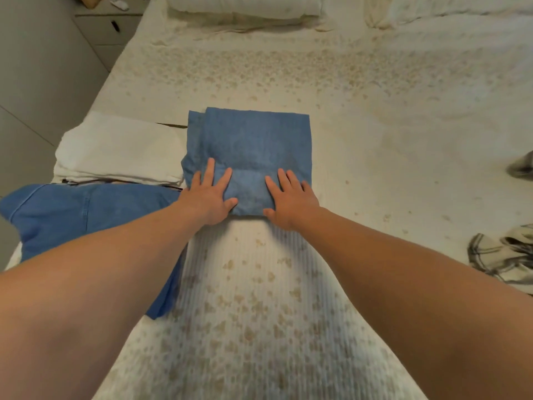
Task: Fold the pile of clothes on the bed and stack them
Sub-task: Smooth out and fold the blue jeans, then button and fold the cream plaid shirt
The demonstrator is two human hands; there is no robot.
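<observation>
Two bare forearms reach forward over the bed point(375, 145), whose cream, ribbed cover carries a scattered tan print. One left hand point(209, 194) and one right hand point(291, 200) lie flat, side by side, on the near edge of a single folded blue cloth point(256, 145). On both hands the fingers are straight and spread, pressing down on the fabric; neither hand grips anything, and the thumbs rest at the cloth's near hem.

That folded blue cloth sits in the middle of the bed, a neat rectangle with one layer's edge peeking out along its left side and a crease running across its near part.

Just left of it stands one stack of folded white clothes point(121, 151), its edge touching the blue cloth. Nearer, under the left forearm, one blue denim garment point(86, 206) lies spread out, unfolded, with a seam showing.

At the right edge of the bed lie one crumpled checked black-and-white garment point(504, 255) and, farther up, one grey piece point(522, 166), mostly cut off by the frame.

One white pillow point(245, 7) lies at the head of the bed. One drawer unit point(106, 33) stands beside the bed at upper left.
</observation>
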